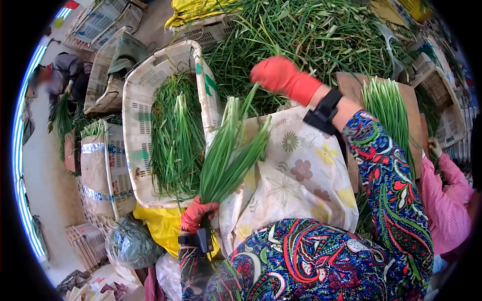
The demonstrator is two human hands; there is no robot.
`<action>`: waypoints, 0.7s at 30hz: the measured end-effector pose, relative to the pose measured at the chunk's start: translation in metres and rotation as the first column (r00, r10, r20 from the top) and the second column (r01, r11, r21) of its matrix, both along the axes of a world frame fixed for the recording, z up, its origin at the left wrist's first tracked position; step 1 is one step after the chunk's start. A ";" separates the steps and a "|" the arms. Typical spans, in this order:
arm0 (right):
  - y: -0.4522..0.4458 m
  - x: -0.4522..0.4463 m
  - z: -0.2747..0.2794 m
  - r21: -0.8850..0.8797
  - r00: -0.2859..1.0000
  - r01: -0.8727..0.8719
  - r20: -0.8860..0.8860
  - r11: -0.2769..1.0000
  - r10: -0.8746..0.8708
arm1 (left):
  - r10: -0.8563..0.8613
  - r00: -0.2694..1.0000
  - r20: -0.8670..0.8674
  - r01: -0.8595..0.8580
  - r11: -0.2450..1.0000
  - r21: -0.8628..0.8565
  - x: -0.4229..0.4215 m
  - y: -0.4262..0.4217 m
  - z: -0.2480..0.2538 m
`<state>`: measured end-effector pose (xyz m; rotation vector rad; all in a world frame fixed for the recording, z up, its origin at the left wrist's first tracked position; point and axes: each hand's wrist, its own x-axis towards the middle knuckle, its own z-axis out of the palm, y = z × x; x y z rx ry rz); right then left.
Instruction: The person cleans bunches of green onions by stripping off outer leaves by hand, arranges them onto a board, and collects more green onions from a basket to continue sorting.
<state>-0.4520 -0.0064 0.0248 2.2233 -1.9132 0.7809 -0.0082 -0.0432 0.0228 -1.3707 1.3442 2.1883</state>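
Note:
My left hand (199, 215), in a red glove, is closed round the leafy lower end of a bunch of green stalks (223, 163), whose pale ends point up and away. The bunch fans out above a flower-patterned cloth (301, 170) on my lap. My right hand (278, 75), also red-gloved and slightly blurred, is closed at the upper end of some stalks that stand apart from the bunch. Just left of the bunch, a white plastic crate (136, 150) holds more greens. A neat bundle of stalks (386, 110) lies on a brown board (414, 120) at the right.
Loose greens (301, 30) are heaped beyond my hands. A person in a pink sleeve (442, 200) sits at the right edge, and another person (65, 75) is at the far left. More crates (118, 165), yellow sacking (193, 12) and a filled plastic bag (133, 243) surround the workplace.

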 end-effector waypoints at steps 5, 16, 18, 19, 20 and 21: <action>0.042 -0.150 0.030 -0.011 0.773 0.593 0.286 0.805 -0.566 | 0.017 1.000 0.017 -0.017 1.000 -0.012 0.016 -0.004 -0.003; 0.019 0.057 -0.035 0.717 0.409 -0.574 0.669 0.396 -0.620 | 0.001 0.997 0.076 0.000 1.000 -0.016 0.011 -0.003 -0.003; 0.012 0.069 -0.035 0.669 0.435 -0.592 0.734 0.449 -0.521 | -0.012 0.996 0.088 0.014 1.000 -0.023 0.013 -0.002 -0.002; 0.009 0.072 -0.037 0.581 0.312 -0.631 0.797 0.514 -0.518 | -0.022 0.995 0.101 0.025 0.999 -0.026 0.013 -0.003 -0.001; 0.007 0.073 -0.040 0.490 0.184 -0.652 0.842 0.578 -0.507 | -0.035 0.993 0.111 0.038 0.999 -0.027 0.013 -0.003 -0.001; 0.005 0.072 -0.041 0.400 0.056 -0.656 0.872 0.640 -0.487 | -0.048 0.992 0.117 0.052 0.998 -0.026 0.012 -0.002 -0.001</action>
